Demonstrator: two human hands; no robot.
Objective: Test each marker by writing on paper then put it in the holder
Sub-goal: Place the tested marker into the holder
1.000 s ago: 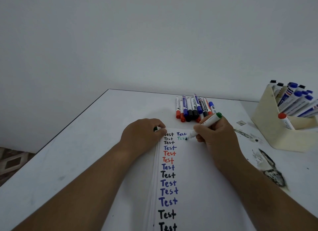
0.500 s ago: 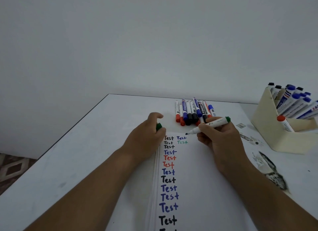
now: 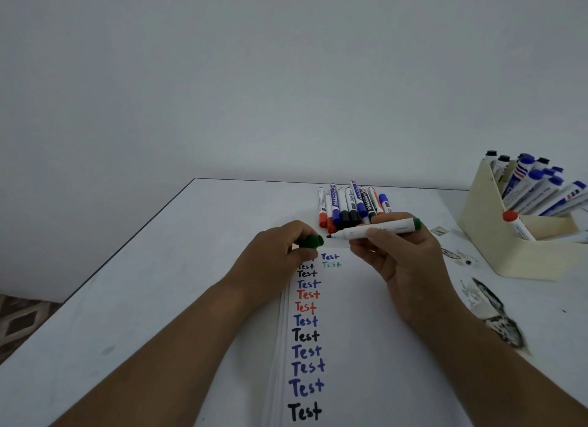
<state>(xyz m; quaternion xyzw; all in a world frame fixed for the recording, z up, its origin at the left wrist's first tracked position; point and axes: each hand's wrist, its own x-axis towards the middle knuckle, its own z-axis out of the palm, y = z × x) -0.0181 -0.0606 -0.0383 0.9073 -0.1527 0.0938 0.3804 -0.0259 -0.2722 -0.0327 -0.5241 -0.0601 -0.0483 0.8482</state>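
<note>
R hand (image 3: 404, 261) grips green marker (image 3: 378, 230) (uncapped), L hand (image 3: 280, 254) pinches its cap (image 3: 311, 241) just beside tip.

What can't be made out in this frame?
- Top word of the first column on the paper: head view, hidden by the left hand.
- Holder: cut off by the right edge, so its markers can't be counted.
- Print on the green marker: too small, partly under the right hand.

A plain pale grey wall (image 3: 286, 76) rises behind the white table (image 3: 133, 299), evenly and softly lit. Left of the table's dark-edged side, a strip of brown patterned floor (image 3: 22, 321) shows below the wall.
</note>
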